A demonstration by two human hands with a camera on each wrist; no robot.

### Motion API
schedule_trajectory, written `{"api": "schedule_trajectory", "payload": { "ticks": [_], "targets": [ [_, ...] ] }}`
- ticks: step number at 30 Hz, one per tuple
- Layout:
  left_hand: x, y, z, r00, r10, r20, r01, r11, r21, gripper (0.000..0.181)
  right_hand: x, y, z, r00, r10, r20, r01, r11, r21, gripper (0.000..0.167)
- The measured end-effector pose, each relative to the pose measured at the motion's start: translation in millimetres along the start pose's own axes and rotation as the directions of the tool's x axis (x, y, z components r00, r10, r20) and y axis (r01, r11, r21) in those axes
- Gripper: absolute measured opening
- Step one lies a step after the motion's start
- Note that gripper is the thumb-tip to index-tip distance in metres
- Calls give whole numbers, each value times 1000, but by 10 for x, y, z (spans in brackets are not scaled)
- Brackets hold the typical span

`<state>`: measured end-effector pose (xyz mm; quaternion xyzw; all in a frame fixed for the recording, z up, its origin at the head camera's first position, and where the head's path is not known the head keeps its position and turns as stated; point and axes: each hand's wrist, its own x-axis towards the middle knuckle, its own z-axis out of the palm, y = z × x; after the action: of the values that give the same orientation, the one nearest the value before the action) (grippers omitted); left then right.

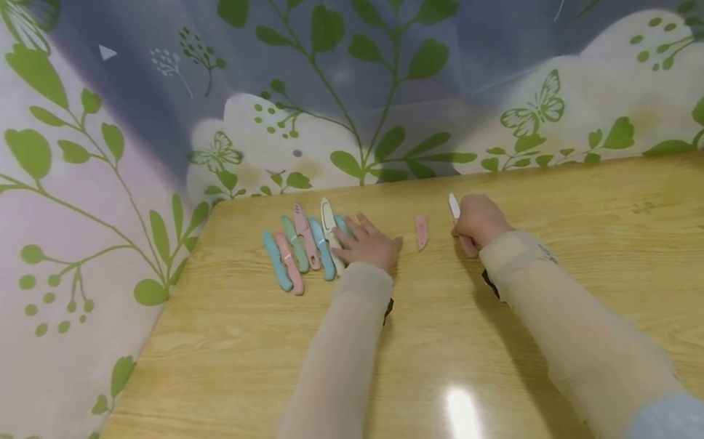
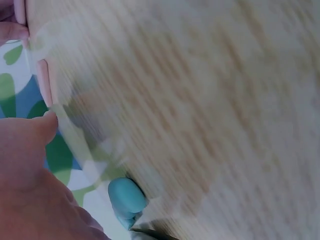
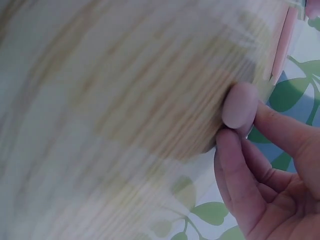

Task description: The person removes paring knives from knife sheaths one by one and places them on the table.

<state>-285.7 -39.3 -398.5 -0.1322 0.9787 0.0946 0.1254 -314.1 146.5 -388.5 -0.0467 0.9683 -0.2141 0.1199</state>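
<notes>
My right hand (image 1: pixel 482 219) grips the pink handle (image 1: pixel 469 245) of a small knife whose pale blade (image 1: pixel 454 205) points away from me; in the right wrist view the handle's end (image 3: pixel 240 107) sits between thumb and fingers. A pink sheath (image 1: pixel 422 232) lies on the table between my hands. With fingers spread, my left hand (image 1: pixel 370 245) rests at the right end of a row of knives, over a white one (image 1: pixel 328 224) and partly hiding a blue one. In the left wrist view a teal handle end (image 2: pixel 127 196) shows beside that hand (image 2: pixel 45 185).
Further left in the row lie blue (image 1: pixel 277 261), pink (image 1: pixel 289 262) and green (image 1: pixel 295 244) knives, side by side. The wooden table (image 1: pixel 266 376) meets a leaf-patterned curtain (image 1: pixel 289 139) at its back edge and a similar one at the left.
</notes>
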Motion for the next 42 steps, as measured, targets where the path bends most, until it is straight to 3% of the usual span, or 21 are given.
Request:
{"api": "schedule_trajectory", "payload": {
  "ticks": [5,11,14,20,28,31,35,40,42],
  "targets": [
    [43,41,34,999,-41,24,40,998,55,87,3,-5,-17,1000,-16,-21,16,1000,-20,27],
    [-41,146,-56,992,-118,50,112,987,115,65,2,-16,-40,1000,-5,-9,4,1000,-31,26],
    [-55,173,-99,990,-121,72,106,977,187,60,-2,-30,-52,1000,3,-11,-3,999,-44,26],
    [36,136,-87,997,-44,65,21,949,315,42,-13,-26,-41,1000,24,11,-24,999,-25,28],
    [21,28,-140,999,19,-29,-13,980,197,43,0,11,-30,999,14,30,-14,1000,8,36],
    [-7,-13,-177,996,91,-18,-83,964,253,38,6,11,-27,1000,5,30,-5,1000,4,37],
    [-48,-55,-220,982,189,26,-187,922,338,34,4,14,-28,999,3,44,-4,1000,16,39],
    [-48,-91,-234,975,215,51,-219,913,345,32,-3,1,-24,999,-5,43,5,1000,16,40],
    [-28,-111,-220,971,228,73,-239,895,378,30,-3,-8,-13,999,-1,42,0,1000,15,39]
  ]
}}
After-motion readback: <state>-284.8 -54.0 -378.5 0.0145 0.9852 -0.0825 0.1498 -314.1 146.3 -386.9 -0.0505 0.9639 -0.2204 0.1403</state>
